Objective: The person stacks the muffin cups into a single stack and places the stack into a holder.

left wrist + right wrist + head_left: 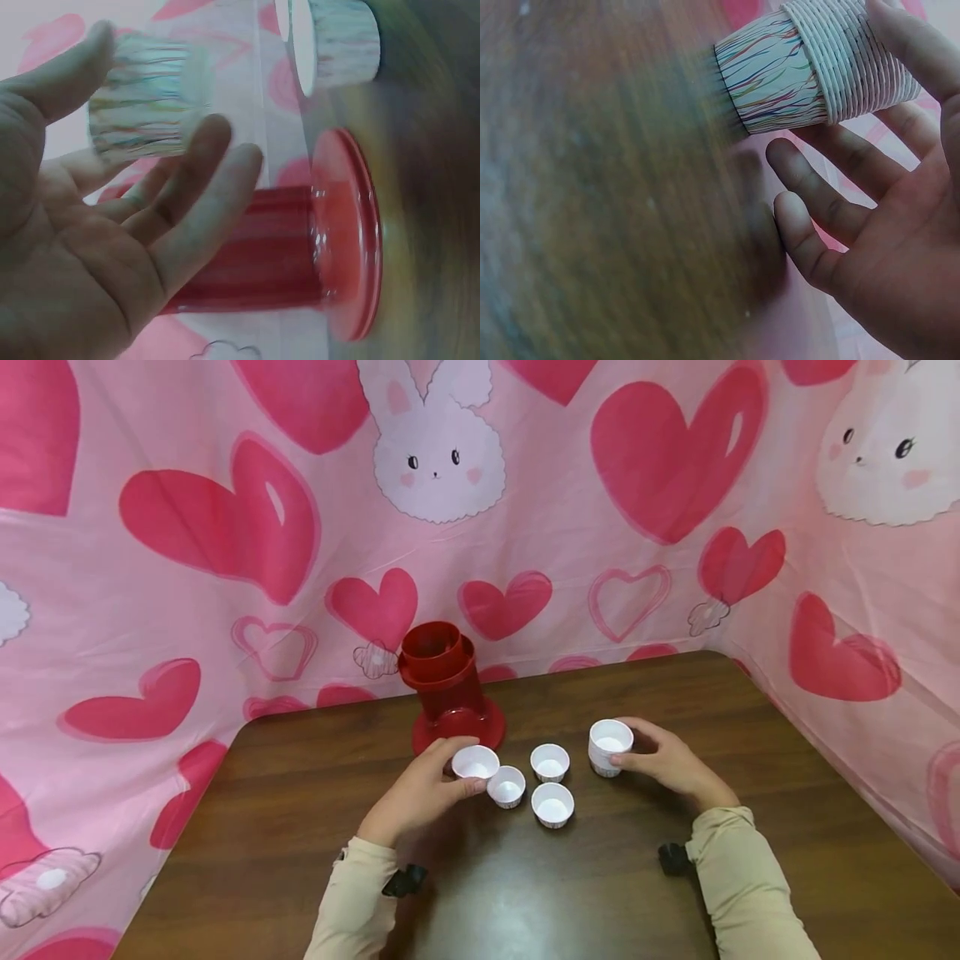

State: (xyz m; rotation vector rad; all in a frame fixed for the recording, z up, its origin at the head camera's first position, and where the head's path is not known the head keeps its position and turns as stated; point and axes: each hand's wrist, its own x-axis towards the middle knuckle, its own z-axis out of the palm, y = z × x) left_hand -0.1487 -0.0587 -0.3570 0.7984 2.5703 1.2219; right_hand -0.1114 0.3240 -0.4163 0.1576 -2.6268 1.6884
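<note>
My left hand (429, 787) pinches a white paper baking cup (476, 762) by its sides, between thumb and fingers. In the left wrist view that cup (150, 97) is raised and shows coloured streaks on its wall. My right hand (667, 763) holds a stack of nested paper baking cups (604, 760), thumb on the near side. Several ridged rims of the stack (847, 64) show in the right wrist view, streaked wall below. Between the hands three single baking cups stand upright: one (506, 788) beside the left hand's cup, one (550, 763) farther back, one (552, 806) nearer.
A red cylindrical stand (453, 697) with a round base and open top rises behind my left hand. Brown wooden table (525, 893) lies under everything. Pink cloth (525, 527) with hearts and rabbits hangs behind and along the sides.
</note>
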